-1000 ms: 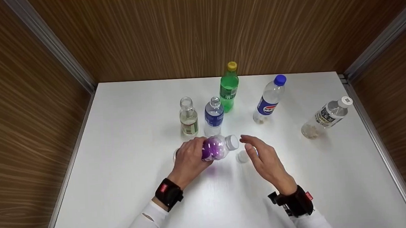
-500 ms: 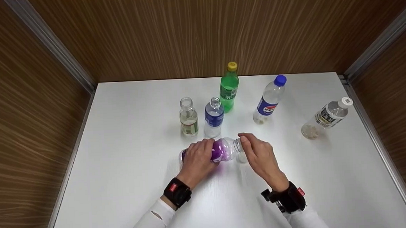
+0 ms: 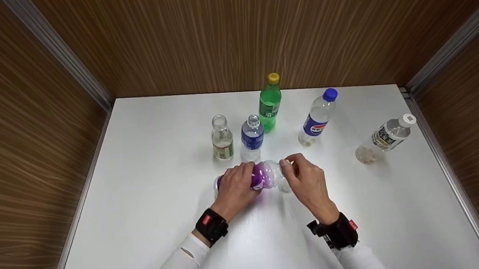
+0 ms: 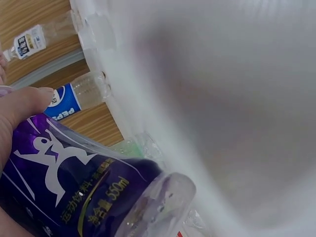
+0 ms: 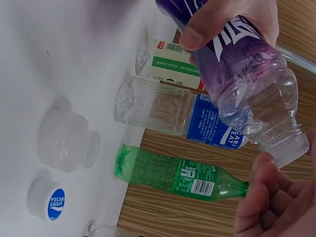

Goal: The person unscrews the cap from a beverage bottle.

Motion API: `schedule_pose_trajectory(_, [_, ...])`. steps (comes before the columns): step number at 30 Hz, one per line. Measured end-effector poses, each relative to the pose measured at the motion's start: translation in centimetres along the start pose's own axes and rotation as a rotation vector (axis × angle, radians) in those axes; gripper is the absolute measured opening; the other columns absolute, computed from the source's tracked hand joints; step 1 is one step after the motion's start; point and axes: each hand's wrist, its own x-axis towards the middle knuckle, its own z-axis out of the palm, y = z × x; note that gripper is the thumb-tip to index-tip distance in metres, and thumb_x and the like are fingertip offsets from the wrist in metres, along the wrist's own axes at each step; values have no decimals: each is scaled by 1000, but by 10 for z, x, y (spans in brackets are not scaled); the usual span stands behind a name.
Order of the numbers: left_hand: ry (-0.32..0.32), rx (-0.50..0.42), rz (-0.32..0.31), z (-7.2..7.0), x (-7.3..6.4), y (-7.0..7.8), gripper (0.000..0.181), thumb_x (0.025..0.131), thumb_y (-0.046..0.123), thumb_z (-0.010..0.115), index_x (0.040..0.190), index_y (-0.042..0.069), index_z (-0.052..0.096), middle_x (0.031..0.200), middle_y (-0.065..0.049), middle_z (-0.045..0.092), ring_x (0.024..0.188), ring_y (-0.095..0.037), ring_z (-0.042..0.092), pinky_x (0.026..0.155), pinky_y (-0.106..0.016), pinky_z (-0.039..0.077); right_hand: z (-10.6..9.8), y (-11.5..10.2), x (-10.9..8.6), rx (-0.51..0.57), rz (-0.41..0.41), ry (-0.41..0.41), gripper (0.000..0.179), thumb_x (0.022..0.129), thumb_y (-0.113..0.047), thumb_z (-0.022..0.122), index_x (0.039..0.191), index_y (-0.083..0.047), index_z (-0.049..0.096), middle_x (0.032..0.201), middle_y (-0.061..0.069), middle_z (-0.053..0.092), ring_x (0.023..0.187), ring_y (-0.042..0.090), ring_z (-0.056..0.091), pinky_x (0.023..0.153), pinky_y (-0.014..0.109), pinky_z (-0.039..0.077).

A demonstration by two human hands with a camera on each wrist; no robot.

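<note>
My left hand (image 3: 236, 188) grips a purple-labelled sports drink bottle (image 3: 260, 176) round its middle, tilted nearly sideways above the table. The right hand (image 3: 307, 182) is at the bottle's mouth, thumb and fingers pinching its whitish cap (image 5: 291, 150). In the head view those fingers hide the cap. Below the bottle's neck, a translucent, stepped cap (image 5: 69, 140) lies on the white table (image 3: 151, 176). Beside it lies a white Pocari Sweat cap (image 5: 47, 198). Just beyond the hands stand an uncapped Pocari Sweat bottle (image 3: 252, 138) and an uncapped clear bottle with a green-and-white label (image 3: 222, 141).
Behind stands a green bottle (image 3: 269, 102) with a yellow cap. Right of it is a Pepsi bottle (image 3: 316, 120) with a blue cap. Farther right stands a white-capped clear bottle (image 3: 385, 137). Wood-grain panels (image 3: 234, 40) enclose the table at the back and sides.
The left hand has shifted the purple-labelled bottle slightly right. The right hand has come in from just off the cap and its fingers have drawn together at the bottle's mouth.
</note>
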Motion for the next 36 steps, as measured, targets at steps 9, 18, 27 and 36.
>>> schedule_pose_trajectory(9, [-53, -183, 18, -1, 0, 3, 67, 76, 36, 92, 125, 4, 58, 112, -9, 70, 98, -26, 69, 87, -39, 57, -8, -1, -1, 42, -97, 27, 18, 92, -20, 72, 92, -6, 62, 62, -5, 52, 53, 7, 42, 47, 26, 36])
schedule_pose_trajectory(18, [-187, -390, 17, -9, 0, 6, 67, 76, 32, 93, 127, 7, 57, 115, -7, 72, 101, -23, 70, 89, -38, 57, -21, -2, -1, 125, -223, 36, 30, 95, -33, 69, 85, -6, 62, 59, -4, 53, 52, 3, 40, 44, 19, 35])
schedule_pose_trajectory(27, [-275, -448, 10, -11, 1, 6, 66, 76, 26, 93, 128, 9, 57, 115, -5, 70, 104, -20, 67, 91, -36, 56, -21, -4, -1, 174, -289, 101, 47, 100, -51, 60, 79, -9, 62, 56, -5, 47, 51, 3, 36, 42, 21, 31])
schedule_pose_trajectory(36, [-315, -467, 47, -14, 4, 4, 66, 74, 27, 93, 126, 10, 57, 114, -2, 70, 103, -16, 66, 91, -33, 55, -21, -1, 0, 180, -307, 117, 47, 100, -49, 61, 76, -9, 60, 53, -5, 46, 48, 3, 35, 40, 22, 30])
